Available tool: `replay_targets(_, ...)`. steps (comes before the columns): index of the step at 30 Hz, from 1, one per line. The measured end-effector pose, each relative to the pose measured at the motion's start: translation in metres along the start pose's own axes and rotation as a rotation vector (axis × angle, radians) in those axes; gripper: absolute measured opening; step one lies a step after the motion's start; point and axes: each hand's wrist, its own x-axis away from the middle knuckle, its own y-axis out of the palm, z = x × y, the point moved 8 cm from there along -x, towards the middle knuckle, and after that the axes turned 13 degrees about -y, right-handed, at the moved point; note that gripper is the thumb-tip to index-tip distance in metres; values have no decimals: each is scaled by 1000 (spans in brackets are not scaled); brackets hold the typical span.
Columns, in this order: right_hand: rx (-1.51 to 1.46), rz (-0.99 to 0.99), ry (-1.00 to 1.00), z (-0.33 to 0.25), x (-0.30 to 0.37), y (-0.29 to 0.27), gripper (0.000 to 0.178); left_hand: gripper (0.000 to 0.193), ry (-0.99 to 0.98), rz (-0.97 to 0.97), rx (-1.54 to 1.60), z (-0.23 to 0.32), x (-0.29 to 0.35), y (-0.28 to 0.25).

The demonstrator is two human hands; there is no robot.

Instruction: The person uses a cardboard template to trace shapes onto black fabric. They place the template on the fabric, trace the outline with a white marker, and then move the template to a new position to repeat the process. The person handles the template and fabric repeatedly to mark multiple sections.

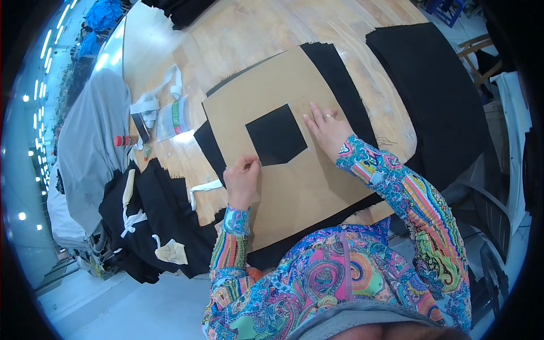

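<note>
A large tan cardboard pattern lies over black fabric pieces on the wooden table. Near its middle is a pocket-shaped black area with a pointed lower edge, seemingly a cut-out with black cloth showing through. My left hand is closed in a pinch at the lower left corner of this shape. Whatever its fingertips hold, if anything, is hidden. My right hand, a ring on one finger, rests flat on the cardboard to the right of the shape, fingers stretched out.
More black cloth is stacked at the right, and a heap of black pieces with white ties lies at the left. Beyond it are a clear plastic packet, white tape and a small red-capped item. Grey cloth drapes at far left.
</note>
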Motion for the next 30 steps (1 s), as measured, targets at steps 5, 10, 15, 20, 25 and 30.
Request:
replay_targets(5,-17,-23,8,1,-2,1,61,9,11,-5,3,7,16,-3)
replay_targets(10,-40,-25,10,0,-1,1,61,10,-36,-57,117,4,16,-1)
replay_targets(15,2,43,7,1,0,0,63,13,-108,-127,314,9,28,26)
replay_targets(20,0,66,11,0,-1,2,60,11,-62,-102,277,22,33,35)
replay_targets(25,-12,46,8,1,2,-4,59,10,-86,-115,260,28,34,34)
replay_targets(30,-28,64,19,1,0,1,59,11,-61,-109,234,29,34,36)
